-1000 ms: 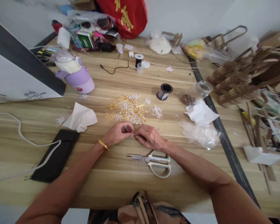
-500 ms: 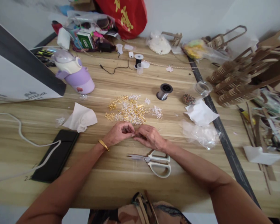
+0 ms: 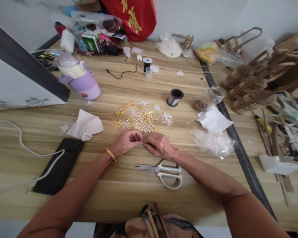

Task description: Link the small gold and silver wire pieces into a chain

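My left hand (image 3: 127, 141) and my right hand (image 3: 160, 145) meet fingertip to fingertip just in front of a pile of gold and silver jewelry findings (image 3: 140, 118). Both are closed in a pinch; whatever lies between the fingertips is too small to make out. A gold bangle (image 3: 110, 154) circles my left wrist. Below my right hand, scissors with white handles (image 3: 161, 169) lie on the wooden table, blades pointing left. One small ring (image 3: 170, 137) rests to the right of my right hand.
A wire spool (image 3: 175, 97) stands behind the pile. On the right are a glass jar (image 3: 216, 94), white paper (image 3: 214, 119) and clear plastic bags (image 3: 213, 142). Leftward lie a tissue (image 3: 85, 125), a black phone-like case (image 3: 58, 167), a white cable (image 3: 53, 164) and a purple bottle (image 3: 83, 84).
The fingers of my right hand have shifted very slightly against my left fingertips. Everything else stays in place.
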Motion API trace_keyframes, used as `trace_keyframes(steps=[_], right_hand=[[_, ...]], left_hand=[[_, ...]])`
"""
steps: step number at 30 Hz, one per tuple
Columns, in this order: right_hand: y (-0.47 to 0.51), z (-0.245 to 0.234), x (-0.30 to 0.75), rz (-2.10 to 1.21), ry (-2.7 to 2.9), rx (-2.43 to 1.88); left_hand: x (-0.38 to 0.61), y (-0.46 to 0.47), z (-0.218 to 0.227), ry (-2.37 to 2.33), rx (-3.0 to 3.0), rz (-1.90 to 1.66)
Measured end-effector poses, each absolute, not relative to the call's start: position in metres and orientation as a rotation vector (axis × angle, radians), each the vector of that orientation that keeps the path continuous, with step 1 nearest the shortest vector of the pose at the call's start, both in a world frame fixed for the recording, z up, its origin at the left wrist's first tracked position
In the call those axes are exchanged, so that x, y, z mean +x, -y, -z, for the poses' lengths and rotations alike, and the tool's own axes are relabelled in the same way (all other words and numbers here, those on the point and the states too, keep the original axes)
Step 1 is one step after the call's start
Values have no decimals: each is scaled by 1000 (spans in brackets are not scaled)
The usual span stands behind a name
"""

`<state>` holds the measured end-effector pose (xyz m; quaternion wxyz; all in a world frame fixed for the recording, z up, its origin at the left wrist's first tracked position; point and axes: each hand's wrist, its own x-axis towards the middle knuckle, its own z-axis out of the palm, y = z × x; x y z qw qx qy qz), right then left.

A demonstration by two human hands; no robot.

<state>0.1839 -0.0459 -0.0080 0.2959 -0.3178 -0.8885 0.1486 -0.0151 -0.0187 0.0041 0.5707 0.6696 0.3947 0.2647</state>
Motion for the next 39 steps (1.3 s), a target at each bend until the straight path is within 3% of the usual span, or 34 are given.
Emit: trace_keyframes(steps=[39], right_hand=[[45, 5, 184, -594, 2217, -826]], left_hand=[[-11, 25, -3, -984, 1692, -708]])
